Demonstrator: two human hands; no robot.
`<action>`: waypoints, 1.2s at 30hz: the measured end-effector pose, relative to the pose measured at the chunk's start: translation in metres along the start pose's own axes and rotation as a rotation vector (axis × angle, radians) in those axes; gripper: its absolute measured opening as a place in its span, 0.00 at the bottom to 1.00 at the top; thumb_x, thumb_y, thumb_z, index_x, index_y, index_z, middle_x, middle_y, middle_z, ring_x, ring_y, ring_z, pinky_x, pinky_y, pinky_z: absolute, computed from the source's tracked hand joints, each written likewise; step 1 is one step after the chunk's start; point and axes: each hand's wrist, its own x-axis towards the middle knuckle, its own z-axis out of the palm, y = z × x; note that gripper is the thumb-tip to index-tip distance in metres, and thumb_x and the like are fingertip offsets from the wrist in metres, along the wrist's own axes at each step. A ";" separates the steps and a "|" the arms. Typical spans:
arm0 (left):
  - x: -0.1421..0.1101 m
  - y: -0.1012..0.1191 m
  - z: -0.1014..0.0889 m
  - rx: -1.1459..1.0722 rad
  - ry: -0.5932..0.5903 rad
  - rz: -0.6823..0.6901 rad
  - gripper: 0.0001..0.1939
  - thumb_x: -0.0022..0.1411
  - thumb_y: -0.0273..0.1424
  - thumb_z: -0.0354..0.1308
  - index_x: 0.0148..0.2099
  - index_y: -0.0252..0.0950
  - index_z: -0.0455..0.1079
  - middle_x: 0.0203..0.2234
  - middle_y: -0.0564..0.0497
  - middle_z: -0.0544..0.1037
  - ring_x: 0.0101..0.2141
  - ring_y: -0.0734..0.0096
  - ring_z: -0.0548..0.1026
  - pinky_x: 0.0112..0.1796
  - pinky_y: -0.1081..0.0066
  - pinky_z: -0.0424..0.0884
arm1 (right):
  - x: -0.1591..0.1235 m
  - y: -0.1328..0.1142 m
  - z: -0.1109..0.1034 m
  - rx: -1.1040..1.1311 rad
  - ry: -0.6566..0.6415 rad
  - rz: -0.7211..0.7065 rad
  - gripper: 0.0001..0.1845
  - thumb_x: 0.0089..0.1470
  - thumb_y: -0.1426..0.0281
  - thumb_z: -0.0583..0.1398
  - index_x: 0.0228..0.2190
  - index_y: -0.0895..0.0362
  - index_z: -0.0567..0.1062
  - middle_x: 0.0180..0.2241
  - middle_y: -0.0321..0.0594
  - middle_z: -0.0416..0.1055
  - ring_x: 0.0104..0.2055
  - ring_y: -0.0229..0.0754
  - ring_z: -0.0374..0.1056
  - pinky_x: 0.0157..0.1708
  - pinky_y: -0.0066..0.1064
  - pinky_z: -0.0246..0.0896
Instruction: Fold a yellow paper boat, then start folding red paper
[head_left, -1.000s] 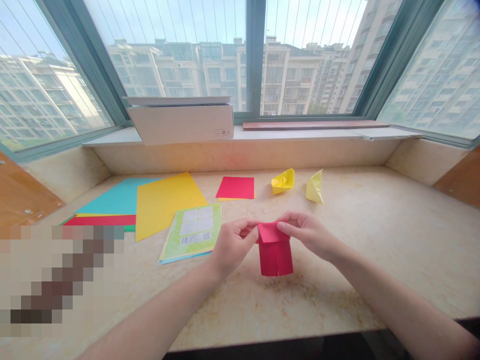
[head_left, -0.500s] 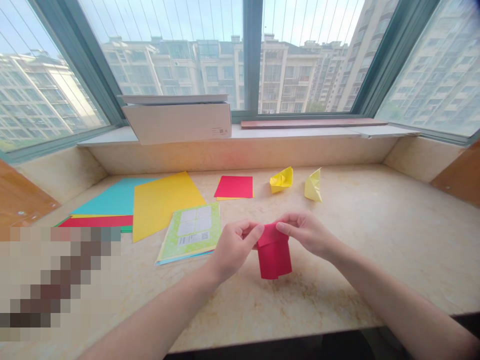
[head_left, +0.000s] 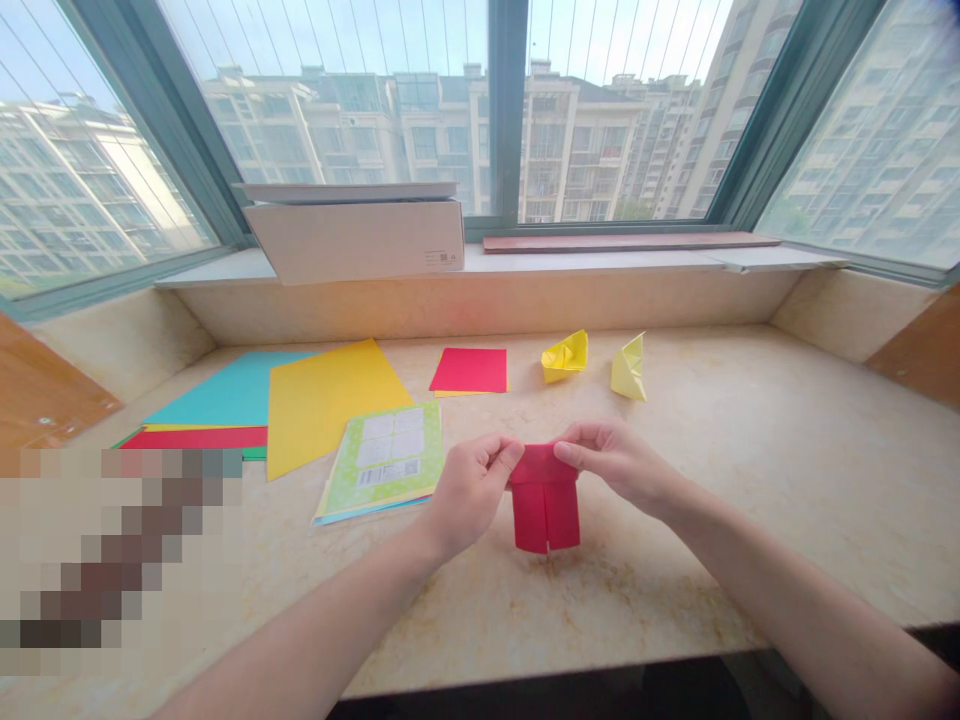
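Note:
A folded red sheet of paper hangs upright above the counter, its top edge turned down as a band and two flaps meeting at a slit in the lower part. My left hand pinches its upper left corner between thumb and fingers. At the upper right corner, my right hand grips it the same way, thumb in front. The fingers behind the paper are partly hidden. Beyond the hands stand a yellow folded paper boat and a pale yellow folded paper piece.
Red square sheets lie on the marble counter. To the left are a green-patterned paper pack, a large yellow sheet and a blue sheet. A white box rests on the window ledge.
The two lower flaps of the red paper have parted slightly, showing a slit between them. Its top band is stretched wider, with the left hand shifted slightly left.

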 end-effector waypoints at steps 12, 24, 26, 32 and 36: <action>0.001 -0.002 0.000 -0.055 0.003 -0.014 0.21 0.70 0.46 0.54 0.34 0.33 0.73 0.27 0.48 0.78 0.32 0.64 0.77 0.35 0.68 0.74 | 0.000 0.000 0.001 -0.244 0.094 -0.088 0.22 0.63 0.52 0.60 0.28 0.55 0.77 0.27 0.38 0.75 0.31 0.42 0.67 0.32 0.34 0.60; -0.003 0.003 0.009 -0.284 0.017 -0.088 0.20 0.65 0.48 0.59 0.40 0.33 0.72 0.28 0.49 0.81 0.28 0.64 0.81 0.31 0.66 0.80 | 0.002 0.001 0.002 -0.139 -0.023 -0.009 0.25 0.62 0.48 0.60 0.30 0.56 0.80 0.29 0.39 0.78 0.30 0.40 0.69 0.34 0.33 0.63; -0.004 0.002 0.010 -0.286 -0.026 -0.098 0.20 0.65 0.47 0.60 0.40 0.33 0.72 0.28 0.48 0.82 0.29 0.64 0.81 0.31 0.66 0.80 | 0.001 0.002 0.001 -0.156 -0.008 0.003 0.24 0.62 0.49 0.60 0.29 0.56 0.79 0.28 0.39 0.77 0.29 0.39 0.67 0.31 0.33 0.61; -0.001 -0.004 0.009 -0.212 -0.037 -0.138 0.17 0.64 0.43 0.62 0.41 0.32 0.75 0.31 0.44 0.83 0.31 0.62 0.82 0.33 0.67 0.78 | 0.002 0.003 0.002 -0.198 -0.057 -0.023 0.24 0.65 0.50 0.57 0.32 0.55 0.80 0.31 0.39 0.78 0.32 0.43 0.70 0.33 0.35 0.62; -0.002 -0.005 0.008 -0.171 -0.050 -0.114 0.14 0.65 0.41 0.61 0.40 0.33 0.74 0.28 0.47 0.81 0.28 0.65 0.80 0.30 0.70 0.75 | 0.000 0.005 0.004 -0.249 -0.028 -0.044 0.24 0.65 0.49 0.56 0.31 0.55 0.78 0.28 0.38 0.76 0.30 0.42 0.68 0.30 0.34 0.62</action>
